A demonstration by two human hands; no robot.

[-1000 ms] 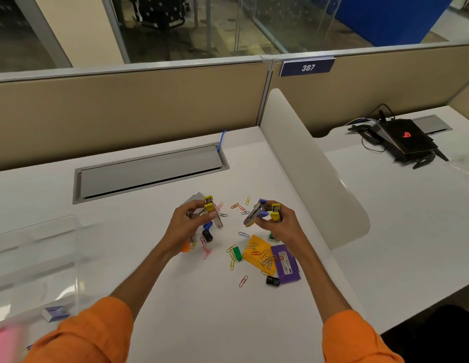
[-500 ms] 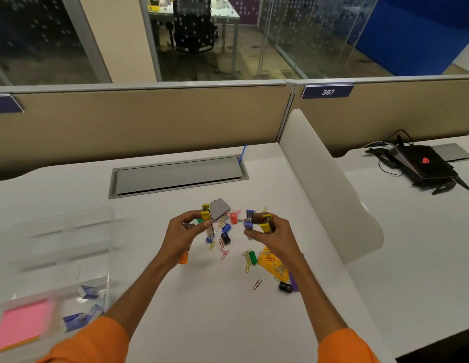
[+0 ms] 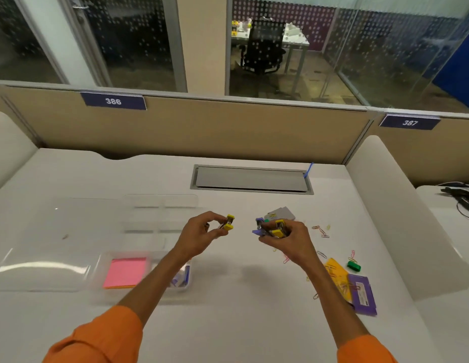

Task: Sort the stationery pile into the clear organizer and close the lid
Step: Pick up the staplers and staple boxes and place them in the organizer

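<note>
Head view, left hand (image 3: 202,233) pinching yellow clip (image 3: 229,222)

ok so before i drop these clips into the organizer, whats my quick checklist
1. left hand grips the yellow clip: ok
2. right hand holds its clip bunch: ok
3. organizer with lid open: ok
4. room in the clip compartment, partly hidden by the left forearm: cannot tell
5. pile finished: not ok, paper clips and a green clip lie on the desk
</note>
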